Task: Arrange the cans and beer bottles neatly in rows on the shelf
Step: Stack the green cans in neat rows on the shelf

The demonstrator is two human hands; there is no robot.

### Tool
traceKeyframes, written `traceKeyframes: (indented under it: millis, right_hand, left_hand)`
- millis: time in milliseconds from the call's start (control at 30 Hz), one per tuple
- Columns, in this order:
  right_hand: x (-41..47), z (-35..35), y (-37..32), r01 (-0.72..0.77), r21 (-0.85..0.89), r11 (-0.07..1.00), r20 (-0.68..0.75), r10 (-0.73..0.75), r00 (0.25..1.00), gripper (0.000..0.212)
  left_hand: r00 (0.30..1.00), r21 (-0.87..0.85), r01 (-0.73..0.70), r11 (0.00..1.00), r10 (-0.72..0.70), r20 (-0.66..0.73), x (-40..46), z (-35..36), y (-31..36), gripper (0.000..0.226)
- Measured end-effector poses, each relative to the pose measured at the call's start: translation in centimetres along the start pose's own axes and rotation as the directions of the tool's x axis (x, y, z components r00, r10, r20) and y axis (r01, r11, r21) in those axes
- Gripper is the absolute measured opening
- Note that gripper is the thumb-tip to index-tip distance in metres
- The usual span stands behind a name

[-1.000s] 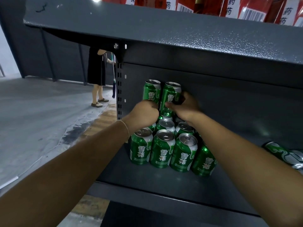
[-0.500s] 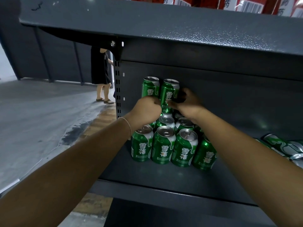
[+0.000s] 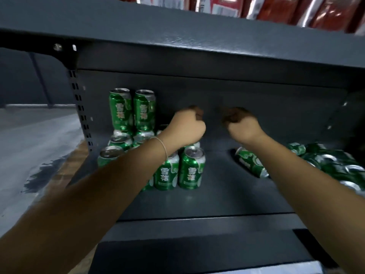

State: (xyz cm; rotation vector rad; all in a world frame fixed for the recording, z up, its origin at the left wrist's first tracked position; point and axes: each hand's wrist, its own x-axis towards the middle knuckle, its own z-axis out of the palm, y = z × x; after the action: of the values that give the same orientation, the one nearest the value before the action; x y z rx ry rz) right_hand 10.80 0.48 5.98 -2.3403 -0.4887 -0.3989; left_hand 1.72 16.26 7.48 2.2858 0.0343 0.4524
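Both hands have come off the stacked pair and swung right, and they now hang in front of the back panel [image 3: 256, 99] with nothing in them. Left hand [image 3: 186, 126] is a curled fist, knuckles toward the panel, forearm reaching in across the standing cans [image 3: 177, 169]; a thin band [image 3: 163, 147] rings the wrist. Right hand [image 3: 240, 123] is curled too, close beside the left with a small gap between them, its forearm running over the loose cans [image 3: 325, 165]. Each grip is folded shut on itself, pinching nothing, touching no can.

On to the shelf [image 3: 217, 194]. Left of the left hand, two stacked cans [image 3: 132, 109] stand upright side by side on the tops of the cans under them, up against the panel near the slotted upright [image 3: 79, 107]. Below and in front of the left hand the standing cans sit packed in rows, silver tops up, the front ones showing white characters on green; the arm hides part of the group. Right of that group lies a bare strip of shelf, then one tipped can [image 3: 249, 162] on its side just under the right wrist. Beyond it, the loose cans lie in a jumble on their sides, blurred, running out of view. Above the top board [image 3: 177, 36], red packets [image 3: 276, 8] line up.
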Motion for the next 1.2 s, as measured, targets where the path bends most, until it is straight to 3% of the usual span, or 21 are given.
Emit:
traceKeyframes:
  millis: [167, 367, 467, 600, 733, 933, 1033, 1100, 1200]
  right_hand:
    - [-0.8, -3.4, 4.4, -0.097, -0.029, 0.995, 0.047, 0.099, 0.994, 0.034]
    - [-0.5, -4.5, 9.6, -0.120, -0.247, 0.962, 0.203, 0.172, 0.964, 0.033]
    - [-0.7, -3.9, 11.0, -0.095, -0.390, 0.916, 0.302, 0.224, 0.926, 0.050]
    - [-0.4, -2.6, 12.1, -0.033, -0.526, 0.850, 0.370, 0.263, 0.891, 0.050]
    - [0.3, -1.9, 12.4, -0.024, -0.569, 0.822, 0.399, 0.302, 0.866, 0.063]
    - [0.5, -1.2, 12.9, -0.236, -0.386, 0.892, 0.339, 0.375, 0.863, 0.054]
    - [0.8, -1.4, 12.6, -0.408, -0.018, 0.913, 0.316, 0.392, 0.864, 0.043]
    - [0.7, -2.0, 11.3, -0.464, 0.251, 0.850, 0.345, 0.369, 0.863, 0.035]
    - [1.1, -2.5, 9.2, -0.442, 0.435, 0.784, 0.375, 0.288, 0.881, 0.042]
  left_hand:
    - [0.995, -0.016, -0.021, 1.000, 0.022, 0.097, 1.2, 5.4, 3.1, 0.040]
    - [0.985, -0.095, 0.078, 0.992, -0.062, 0.159, 1.8, 11.1, 4.4, 0.044]
    - [0.972, -0.106, 0.152, 0.983, -0.130, 0.195, 1.7, 13.1, 4.4, 0.051]
    - [0.951, -0.078, 0.228, 0.971, -0.204, 0.233, 1.5, 14.7, 3.8, 0.055]
    - [0.935, -0.061, 0.270, 0.961, -0.246, 0.254, 1.1, 14.8, 3.2, 0.056]
    - [0.963, -0.034, 0.198, 0.980, -0.188, 0.191, 1.2, 12.9, 3.2, 0.046]
    - [0.982, -0.028, 0.126, 0.992, -0.121, 0.145, 1.6, 11.1, 3.6, 0.044]
    - [0.986, -0.033, 0.106, 0.994, -0.101, 0.130, 1.8, 9.8, 3.8, 0.044]
    - [0.988, -0.017, 0.096, 0.995, -0.093, 0.122, 1.7, 7.8, 3.7, 0.049]
